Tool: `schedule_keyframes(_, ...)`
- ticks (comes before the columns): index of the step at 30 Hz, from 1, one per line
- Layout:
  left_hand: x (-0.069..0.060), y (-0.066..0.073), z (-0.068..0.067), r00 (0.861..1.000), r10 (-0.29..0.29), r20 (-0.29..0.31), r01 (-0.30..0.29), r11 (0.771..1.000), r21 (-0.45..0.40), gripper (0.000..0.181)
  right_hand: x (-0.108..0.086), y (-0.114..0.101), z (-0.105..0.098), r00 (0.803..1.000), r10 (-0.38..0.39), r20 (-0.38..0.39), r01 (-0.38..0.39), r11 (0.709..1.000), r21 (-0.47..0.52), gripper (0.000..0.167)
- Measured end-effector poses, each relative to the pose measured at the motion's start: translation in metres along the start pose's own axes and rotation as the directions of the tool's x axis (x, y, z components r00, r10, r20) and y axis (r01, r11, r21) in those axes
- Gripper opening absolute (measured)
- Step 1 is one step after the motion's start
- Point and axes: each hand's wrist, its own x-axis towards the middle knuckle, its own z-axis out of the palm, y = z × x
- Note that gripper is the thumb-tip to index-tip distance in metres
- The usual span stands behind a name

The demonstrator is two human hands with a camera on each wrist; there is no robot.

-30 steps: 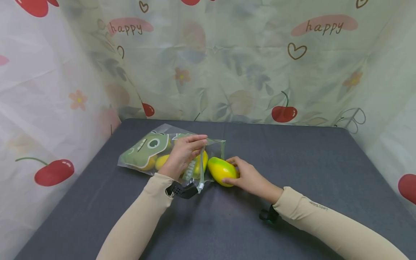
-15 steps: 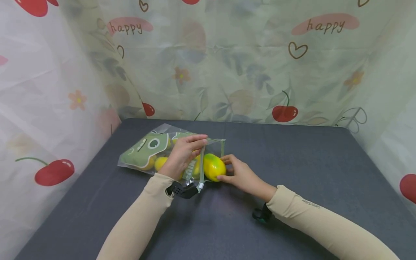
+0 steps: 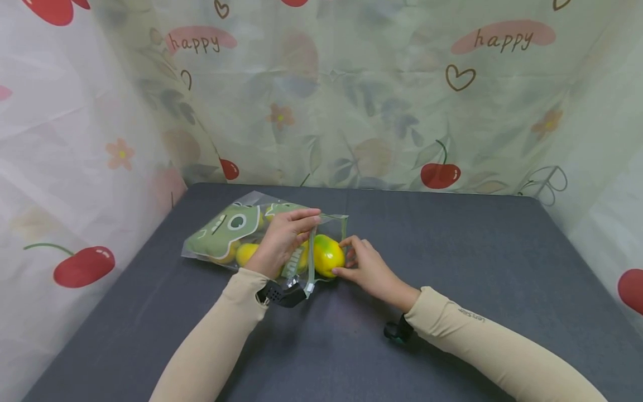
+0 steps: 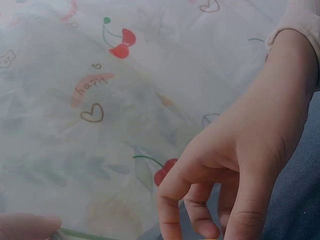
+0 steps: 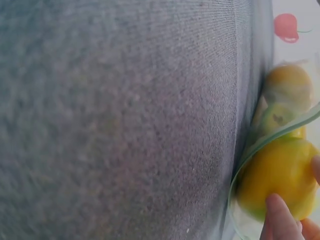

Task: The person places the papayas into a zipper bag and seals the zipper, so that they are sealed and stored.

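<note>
A clear zip bag [image 3: 208, 245] with a green cartoon print lies on the table, its mouth facing right. Several yellow fruits [image 3: 246, 254] show through its film. My left hand [image 3: 283, 240] pinches the upper edge of the bag's mouth and keeps it raised. In the mouth sits a yellow-green mango [image 3: 327, 257], partly behind the zip strip. My right hand [image 3: 374, 271] has its thumb and fingers on the mango's right end. The right wrist view shows the fingertips [image 5: 280, 215] against the mango [image 5: 280, 175], just inside the bag's rim.
A dark grey cloth-covered table [image 3: 452, 240] lies beneath everything. Printed curtains [image 3: 331, 111] stand behind it and on both sides. Each wrist wears a black camera, such as the left wrist camera [image 3: 281, 294].
My right hand has moved left with the mango, bringing it into the bag's mouth. The left hand and the bag have stayed nearly still.
</note>
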Motion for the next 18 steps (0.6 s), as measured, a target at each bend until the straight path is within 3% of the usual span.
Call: schedule_keyframes(18, 0.0004, 0.0017, 0.0012, 1.000, -0.015, -0.008, 0.015, 1.000, 0.022, 0.033, -0.0016, -0.0076, -0.0007, 1.000, -0.014, 0.017, 0.014, 0.999, 0.049, 0.041)
